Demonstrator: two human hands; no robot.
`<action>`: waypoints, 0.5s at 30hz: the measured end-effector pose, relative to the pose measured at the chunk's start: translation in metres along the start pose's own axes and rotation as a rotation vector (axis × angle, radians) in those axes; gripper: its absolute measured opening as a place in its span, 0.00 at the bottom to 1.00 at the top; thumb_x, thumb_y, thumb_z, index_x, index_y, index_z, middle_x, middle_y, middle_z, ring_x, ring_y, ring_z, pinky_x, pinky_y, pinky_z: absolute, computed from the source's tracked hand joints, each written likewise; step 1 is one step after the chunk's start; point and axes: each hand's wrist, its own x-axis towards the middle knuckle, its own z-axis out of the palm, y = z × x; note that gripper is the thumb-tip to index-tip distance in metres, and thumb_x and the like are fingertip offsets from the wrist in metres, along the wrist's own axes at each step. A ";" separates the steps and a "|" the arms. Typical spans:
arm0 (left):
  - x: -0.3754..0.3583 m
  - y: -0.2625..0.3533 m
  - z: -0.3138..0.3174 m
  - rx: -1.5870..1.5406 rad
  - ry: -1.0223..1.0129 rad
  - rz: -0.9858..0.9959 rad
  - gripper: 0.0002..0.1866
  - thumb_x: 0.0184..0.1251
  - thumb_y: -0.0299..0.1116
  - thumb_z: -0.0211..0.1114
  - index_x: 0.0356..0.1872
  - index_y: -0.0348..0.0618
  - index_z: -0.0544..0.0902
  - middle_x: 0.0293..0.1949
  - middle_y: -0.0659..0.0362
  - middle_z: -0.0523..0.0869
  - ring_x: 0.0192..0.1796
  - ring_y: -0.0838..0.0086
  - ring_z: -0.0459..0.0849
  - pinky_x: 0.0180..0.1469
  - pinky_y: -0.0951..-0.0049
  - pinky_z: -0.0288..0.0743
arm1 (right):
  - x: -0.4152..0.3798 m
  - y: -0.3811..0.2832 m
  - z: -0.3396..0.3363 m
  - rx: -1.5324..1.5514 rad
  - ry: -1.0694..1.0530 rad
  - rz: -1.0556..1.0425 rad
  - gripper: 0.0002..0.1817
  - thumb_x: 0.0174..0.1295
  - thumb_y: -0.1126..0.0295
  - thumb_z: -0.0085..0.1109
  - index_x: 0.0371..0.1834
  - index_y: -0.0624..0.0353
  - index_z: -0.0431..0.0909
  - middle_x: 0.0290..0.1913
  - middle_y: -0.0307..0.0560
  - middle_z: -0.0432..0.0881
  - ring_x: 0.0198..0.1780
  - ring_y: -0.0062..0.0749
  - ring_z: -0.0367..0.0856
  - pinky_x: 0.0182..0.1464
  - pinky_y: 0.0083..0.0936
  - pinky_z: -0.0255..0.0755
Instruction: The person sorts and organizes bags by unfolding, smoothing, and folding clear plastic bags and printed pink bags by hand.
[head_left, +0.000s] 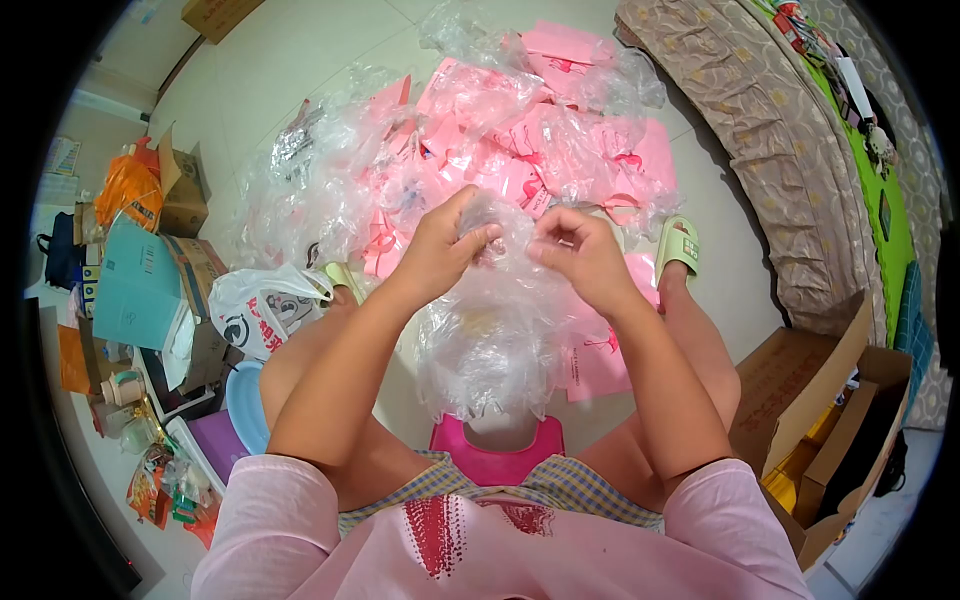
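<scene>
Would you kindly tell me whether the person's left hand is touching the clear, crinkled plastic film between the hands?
Touching: the head view shows the left hand with its thumb against the clear, crinkled plastic film.

Found no wording legible with certainty. Noted red characters on a white bag (262, 312), left of frame; small lettering on a pink packet (592, 376), centre; blurred print on a carton (220, 16), upper left.

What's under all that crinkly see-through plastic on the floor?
Pink packages with red pictures show through and between the clear plastic. Whatever lies beneath the thickest crumples is covered, so I can't tell what's there.
</scene>
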 end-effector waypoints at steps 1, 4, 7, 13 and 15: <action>0.000 0.001 0.000 0.111 0.007 0.031 0.10 0.62 0.27 0.61 0.42 0.37 0.74 0.31 0.62 0.80 0.35 0.80 0.76 0.39 0.77 0.71 | 0.001 -0.001 -0.001 0.000 0.000 0.000 0.08 0.50 0.74 0.65 0.28 0.61 0.74 0.29 0.34 0.74 0.32 0.17 0.69 0.38 0.18 0.66; -0.001 0.009 0.002 0.238 0.040 0.059 0.08 0.63 0.27 0.60 0.40 0.37 0.73 0.29 0.64 0.77 0.32 0.83 0.72 0.36 0.78 0.69 | 0.002 -0.004 -0.005 0.096 0.139 -0.038 0.07 0.52 0.74 0.64 0.28 0.61 0.74 0.28 0.32 0.73 0.33 0.15 0.68 0.38 0.17 0.65; 0.001 0.001 -0.003 0.276 0.070 0.043 0.08 0.64 0.29 0.60 0.39 0.38 0.72 0.27 0.61 0.77 0.29 0.79 0.73 0.34 0.75 0.69 | 0.001 -0.005 -0.006 0.109 0.057 -0.015 0.07 0.53 0.73 0.64 0.28 0.61 0.74 0.30 0.33 0.73 0.33 0.15 0.68 0.39 0.17 0.65; 0.000 0.004 0.003 0.114 0.043 0.043 0.08 0.66 0.31 0.59 0.39 0.38 0.75 0.25 0.64 0.76 0.28 0.83 0.72 0.31 0.78 0.68 | -0.002 0.002 -0.001 -0.118 -0.074 -0.244 0.11 0.51 0.69 0.67 0.30 0.61 0.74 0.34 0.36 0.72 0.36 0.20 0.69 0.41 0.19 0.66; -0.001 0.005 0.004 0.079 0.031 0.004 0.06 0.67 0.31 0.58 0.39 0.38 0.76 0.26 0.67 0.75 0.29 0.86 0.70 0.31 0.82 0.66 | -0.001 0.002 -0.002 -0.135 -0.170 -0.154 0.12 0.50 0.69 0.67 0.30 0.61 0.73 0.31 0.38 0.72 0.35 0.22 0.71 0.41 0.21 0.68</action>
